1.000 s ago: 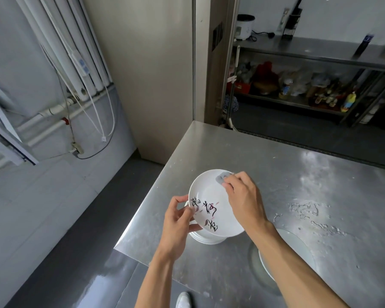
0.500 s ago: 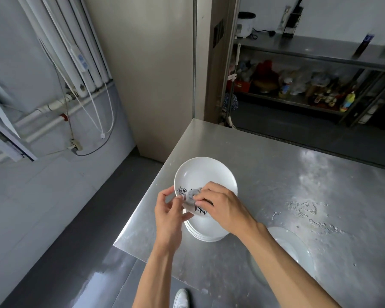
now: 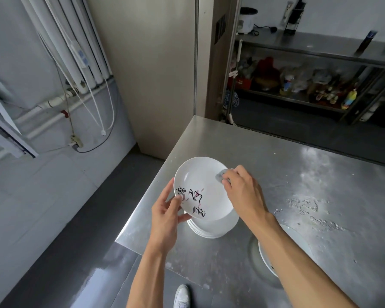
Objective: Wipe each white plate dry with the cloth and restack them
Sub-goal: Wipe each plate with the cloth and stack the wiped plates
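Observation:
A white plate (image 3: 198, 181) with black brush lettering is held tilted above the steel table. My left hand (image 3: 167, 214) grips its near-left rim, thumb on the upper face. My right hand (image 3: 242, 192) holds a small grey cloth (image 3: 221, 175) bunched under its fingertips and presses it against the plate's far-right side. Directly below sits a stack of white plates (image 3: 211, 227). Another white plate (image 3: 273, 258) lies on the table at the lower right, mostly hidden by my right forearm.
The steel table (image 3: 276, 165) has its left edge and near corner close to the stack. Water drops (image 3: 309, 207) lie on its right part. Beyond stand a beige pillar (image 3: 151, 74) and a cluttered metal shelf (image 3: 309, 85). My shoe (image 3: 181, 296) is on the floor below.
My right hand moved the cloth from the plate's near-left lettering up to its far-right side. The plate shifted slightly right; my left hand kept its hold.

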Motion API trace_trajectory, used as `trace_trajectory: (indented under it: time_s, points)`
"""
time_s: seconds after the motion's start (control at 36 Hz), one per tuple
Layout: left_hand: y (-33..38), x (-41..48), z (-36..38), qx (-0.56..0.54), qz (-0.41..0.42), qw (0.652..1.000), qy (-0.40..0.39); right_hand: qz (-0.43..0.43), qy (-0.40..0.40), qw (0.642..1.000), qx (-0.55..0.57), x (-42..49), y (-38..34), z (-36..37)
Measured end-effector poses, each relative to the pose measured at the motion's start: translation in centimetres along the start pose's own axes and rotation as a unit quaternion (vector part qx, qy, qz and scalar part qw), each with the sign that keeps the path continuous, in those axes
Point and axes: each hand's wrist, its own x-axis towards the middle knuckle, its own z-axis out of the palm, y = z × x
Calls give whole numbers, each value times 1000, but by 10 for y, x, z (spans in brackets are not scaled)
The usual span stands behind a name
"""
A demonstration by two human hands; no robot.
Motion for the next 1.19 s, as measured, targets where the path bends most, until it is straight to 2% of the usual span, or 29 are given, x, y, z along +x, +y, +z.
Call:
trace_trajectory:
  time_s: [0.14, 0.33, 0.56, 0.67, 0.75, 0.94, 1.08, 1.19]
  points:
    - [6, -5, 2, 39, 18, 998, -53, 12, 10, 1000, 23, 9, -10, -3]
    - [6, -9, 11, 61, 23, 995, -80, -25, 0, 989, 148, 6, -44, 6]
    - [8, -5, 4, 3, 16, 1000, 2, -102, -131, 962, 215, -8, -55, 18]
    - [9, -2, -2, -33, 16, 998, 42, -95, -169, 949, 249, -16, -50, 21]
    - [10, -1, -5, -46, 17, 997, 53, -104, -186, 950, 228, -17, -44, 19]
    - [10, 1, -8, -54, 12, 996, 64, -98, -137, 978, 119, -8, -30, 7]
    - [13, 2, -9, -38, 11, 998, 51, -71, -40, 997, 3, 1, -13, -2]
    - [13, 1, -4, -12, 9, 1000, 21, -76, 42, 996, -28, 9, -11, -4]
